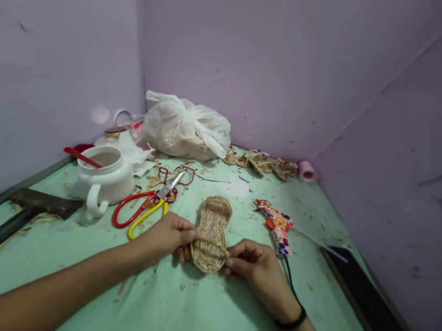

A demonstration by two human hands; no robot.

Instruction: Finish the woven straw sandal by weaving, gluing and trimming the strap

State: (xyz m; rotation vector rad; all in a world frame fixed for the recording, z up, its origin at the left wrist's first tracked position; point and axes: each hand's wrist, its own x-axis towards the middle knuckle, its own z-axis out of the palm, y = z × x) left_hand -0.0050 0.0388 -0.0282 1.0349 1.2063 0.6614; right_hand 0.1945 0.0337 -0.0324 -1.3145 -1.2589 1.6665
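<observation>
A small sole-shaped piece of woven straw (215,222), like a miniature slipper with a braided band across its lower part, lies in front of me on the green cloth. My left hand (176,236) pinches its left edge at the band between thumb and fingers. On the opposite side, my right hand (252,263) grips the band's right end, with a black band around the wrist. Scissors (158,200) with one red and one yellow handle lie partly open beyond my left hand. Past my right hand rests a glue gun (278,223) wrapped in flowered cloth, a clear glue stick (323,244) poking from its back.
At the left stand a white pot (106,179) with a red-handled utensil and a hammer (41,203). A tied white plastic bag (187,128), several straw pieces (264,163) and a pink roll (308,171) line the back wall. A dark flat object (370,301) lies right.
</observation>
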